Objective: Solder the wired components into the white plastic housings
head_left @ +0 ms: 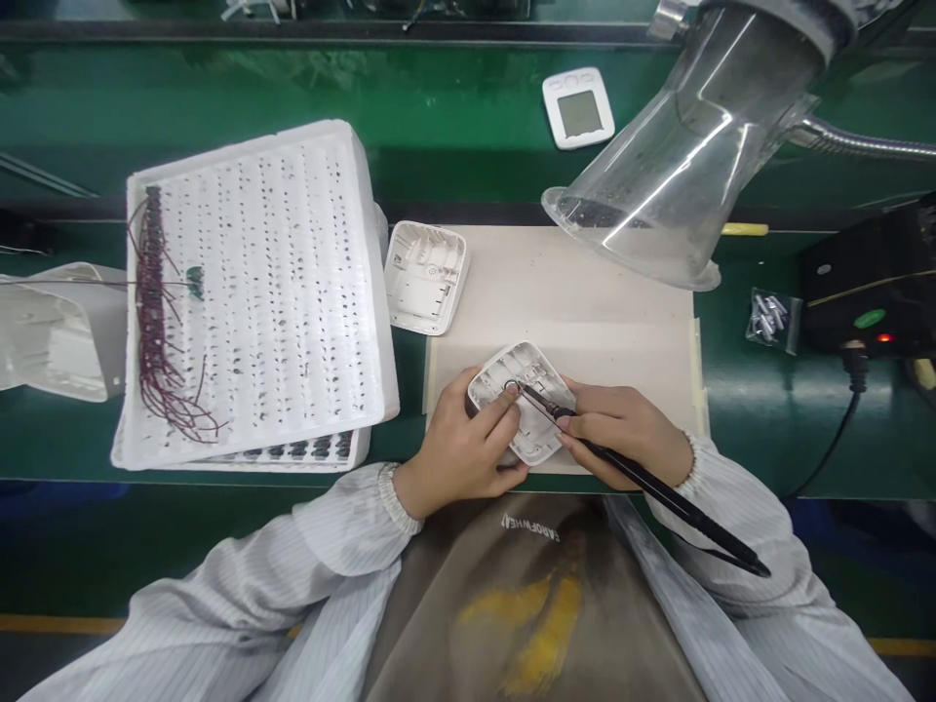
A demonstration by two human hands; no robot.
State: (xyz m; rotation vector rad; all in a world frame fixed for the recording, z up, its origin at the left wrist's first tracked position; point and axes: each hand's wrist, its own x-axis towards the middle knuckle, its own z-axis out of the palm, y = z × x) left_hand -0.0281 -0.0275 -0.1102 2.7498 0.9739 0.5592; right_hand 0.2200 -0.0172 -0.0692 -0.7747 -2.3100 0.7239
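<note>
My left hand (468,439) grips a white plastic casing half (539,441) by its left side, open face up, just above the bench edge. One of its fingertips presses inside the casing, beside a small ring-shaped part. My right hand (618,429) holds a black soldering iron (658,483) like a pen and also steadies the casing's right side. The iron's slim tip reaches into the casing, close to my left fingertip. What that fingertip presses is too small to make out.
White foam trays (292,292) with small parts and dark red wires are stacked left. Another casing half (428,278) lies beside the pale work mat (585,322). A clear fume hood (658,175) overhangs it. Further off are a display unit (580,109), bagged metal parts (773,320) and a black box (870,283).
</note>
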